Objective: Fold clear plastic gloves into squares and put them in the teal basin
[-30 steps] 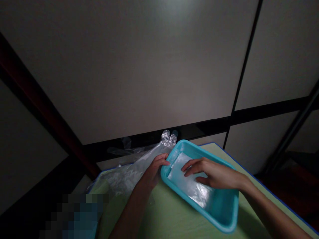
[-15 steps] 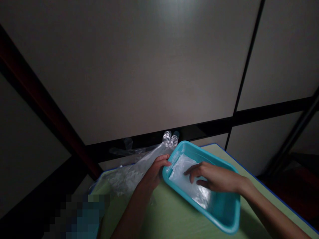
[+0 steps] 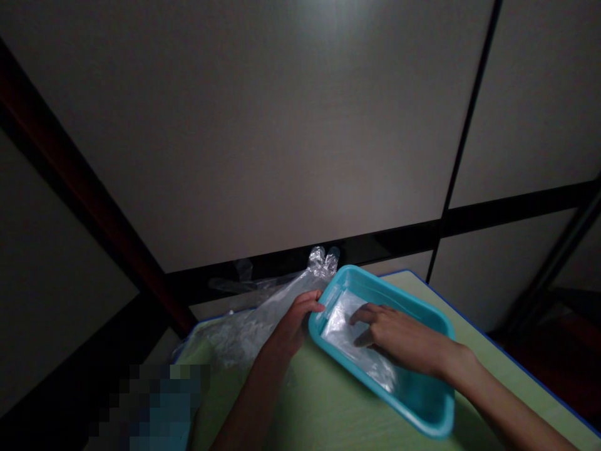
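A turquoise plastic basin (image 3: 425,418) lies slantwise on a green-topped table. My left hand (image 3: 297,319) holds the basin's left end, thumb over the rim and fingers outside. Inside the basin, a clear plastic sheet or bag (image 3: 338,326) is spread flat over the left part of the floor. Over it reaches my right hand (image 3: 387,332), fingers bent and apart, thumb separate. Whether its fingertips touch the plastic I cannot tell. More crumpled clear plastic bags (image 3: 263,319) lie beyond my left hand, with two shiny ends sticking up behind the basin.
The green table top (image 3: 328,391) has a blue edge. Right behind it stand large grey cabinet panels (image 3: 300,138) with dark strips. A blurred-out bluish patch (image 3: 164,413) fills the lower left. On the right is a dark, reddish area (image 3: 563,363).
My right hand has dipped slightly lower in the basin, its fingers more spread between thumb and forefinger. My left hand stays on the rim. The whole view has shifted a little.
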The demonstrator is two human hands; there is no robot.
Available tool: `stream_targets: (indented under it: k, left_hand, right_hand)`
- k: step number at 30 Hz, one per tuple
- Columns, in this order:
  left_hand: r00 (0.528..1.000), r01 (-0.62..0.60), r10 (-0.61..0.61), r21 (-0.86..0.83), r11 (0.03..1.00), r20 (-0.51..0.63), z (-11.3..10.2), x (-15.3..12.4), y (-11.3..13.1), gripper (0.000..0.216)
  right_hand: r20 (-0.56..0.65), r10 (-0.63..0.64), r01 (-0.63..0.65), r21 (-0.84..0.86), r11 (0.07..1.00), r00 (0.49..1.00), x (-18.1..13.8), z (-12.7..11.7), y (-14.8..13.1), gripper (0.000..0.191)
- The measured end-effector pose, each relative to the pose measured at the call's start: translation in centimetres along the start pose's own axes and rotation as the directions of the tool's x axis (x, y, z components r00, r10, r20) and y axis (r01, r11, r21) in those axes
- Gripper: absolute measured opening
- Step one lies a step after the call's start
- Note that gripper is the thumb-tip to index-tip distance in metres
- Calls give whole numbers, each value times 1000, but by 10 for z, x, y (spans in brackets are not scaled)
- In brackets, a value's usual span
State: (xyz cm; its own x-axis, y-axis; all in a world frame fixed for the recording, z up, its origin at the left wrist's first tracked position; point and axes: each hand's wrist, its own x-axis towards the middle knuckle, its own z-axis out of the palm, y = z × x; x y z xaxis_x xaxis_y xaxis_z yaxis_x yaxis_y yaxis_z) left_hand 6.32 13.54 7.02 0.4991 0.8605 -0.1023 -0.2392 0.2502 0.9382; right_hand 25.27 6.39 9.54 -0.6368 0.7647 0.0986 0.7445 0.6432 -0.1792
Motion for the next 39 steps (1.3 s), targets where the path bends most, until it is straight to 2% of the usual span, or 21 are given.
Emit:
stream_targets:
  k: [4,10,15,29,39]
  left_hand:
    - [1000,1,-1,-4,1000,-11,2,0,1,13]
    - [1000,7,-7,-4,1000,-23,5,-1,3,15]
    - [1000,9,-9,-6,1000,-27,6,-1,2,15]
    - [1000,4,-4,33,999,17,11,-3,4,16]
    - [1000,-10,10,11,1000,5,11,-4,6,13]
  right_hand:
    - [22,-23,23,-1,1000,1000,-2,1,-4,32]
    - [-8,-86,86,13,996,996,-2,7,-4,35]
    - [70,-56,54,41,998,996,-3,7,-4,42]
    - [157,-8,0,56,998,988,-2,11,-6,46]
    - [71,-76,69,95,993,995,-1,12,-2,51]
